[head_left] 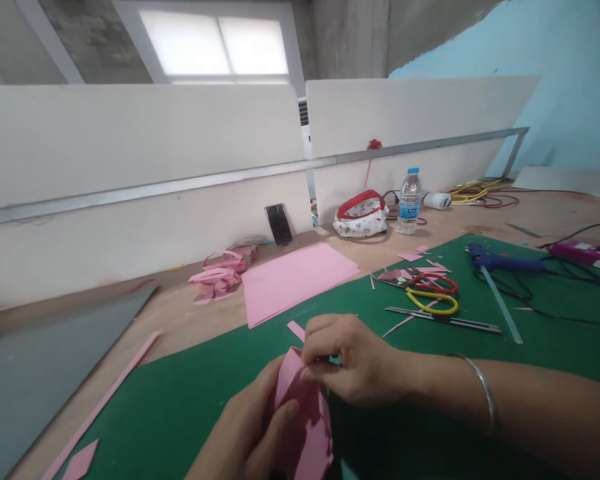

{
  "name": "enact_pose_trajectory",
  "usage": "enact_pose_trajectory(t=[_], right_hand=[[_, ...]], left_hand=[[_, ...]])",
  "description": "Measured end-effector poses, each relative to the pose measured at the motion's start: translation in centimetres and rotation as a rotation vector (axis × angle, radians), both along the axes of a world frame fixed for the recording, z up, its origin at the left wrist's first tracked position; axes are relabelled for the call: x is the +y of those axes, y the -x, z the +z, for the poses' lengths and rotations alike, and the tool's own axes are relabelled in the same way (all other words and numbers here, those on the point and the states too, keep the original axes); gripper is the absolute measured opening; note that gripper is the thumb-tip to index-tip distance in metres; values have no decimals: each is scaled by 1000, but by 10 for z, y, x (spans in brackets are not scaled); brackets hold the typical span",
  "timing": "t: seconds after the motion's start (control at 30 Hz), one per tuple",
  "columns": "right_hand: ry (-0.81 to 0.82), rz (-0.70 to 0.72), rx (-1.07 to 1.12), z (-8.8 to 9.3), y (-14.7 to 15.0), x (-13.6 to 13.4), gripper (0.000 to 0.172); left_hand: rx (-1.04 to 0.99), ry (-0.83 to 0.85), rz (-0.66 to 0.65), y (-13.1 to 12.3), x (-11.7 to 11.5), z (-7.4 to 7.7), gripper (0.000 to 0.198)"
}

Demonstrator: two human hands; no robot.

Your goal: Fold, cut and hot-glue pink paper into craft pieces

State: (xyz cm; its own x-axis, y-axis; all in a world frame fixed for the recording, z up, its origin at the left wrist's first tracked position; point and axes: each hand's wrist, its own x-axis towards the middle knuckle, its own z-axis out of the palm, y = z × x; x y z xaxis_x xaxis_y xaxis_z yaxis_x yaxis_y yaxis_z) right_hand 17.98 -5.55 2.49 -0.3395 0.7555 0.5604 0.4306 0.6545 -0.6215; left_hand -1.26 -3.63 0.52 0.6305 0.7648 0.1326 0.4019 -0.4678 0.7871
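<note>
A folded piece of pink paper [305, 427] is held over the green cutting mat [180, 400] at the bottom centre. My left hand [250, 433] grips it from below, thumb and fingers closed on its left side. My right hand [353, 363] comes in from the right, a metal bangle on its wrist, and pinches the paper's upper edge with closed fingers.
A stack of pink sheets [295, 277] and pink paper loops [220, 273] lie behind. Scissors [433, 293], a craft knife [443, 319], a metal ruler [503, 307] and a blue glue gun [505, 262] lie to the right. A water bottle [409, 200], pouch [361, 215] and phone [279, 223] stand by the partition.
</note>
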Motion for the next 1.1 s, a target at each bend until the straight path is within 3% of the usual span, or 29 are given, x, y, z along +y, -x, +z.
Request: enact_pose_trajectory(t=[0.13, 0.27, 0.4, 0.6, 0.8, 0.93, 1.1], right_hand=[[26, -13, 13, -1, -1, 1, 17], [227, -75, 116, -1, -2, 3, 3], [349, -133, 189, 1, -1, 1, 10], [400, -145, 261, 2, 4, -1, 13], [491, -257, 390, 0, 9, -4, 20], [441, -299, 303, 4, 10, -6, 9], [481, -226, 303, 4, 8, -4, 11]], left_hand=[[-2, -14, 4, 0, 0, 1, 33], [-27, -33, 73, -1, 1, 4, 31], [-65, -3, 107, -2, 1, 5, 32], [-74, -20, 118, -3, 1, 3, 31], [-66, 52, 140, -2, 0, 3, 39], [-62, 27, 149, -3, -3, 3, 38], [-56, 29, 119, -4, -4, 4, 31]])
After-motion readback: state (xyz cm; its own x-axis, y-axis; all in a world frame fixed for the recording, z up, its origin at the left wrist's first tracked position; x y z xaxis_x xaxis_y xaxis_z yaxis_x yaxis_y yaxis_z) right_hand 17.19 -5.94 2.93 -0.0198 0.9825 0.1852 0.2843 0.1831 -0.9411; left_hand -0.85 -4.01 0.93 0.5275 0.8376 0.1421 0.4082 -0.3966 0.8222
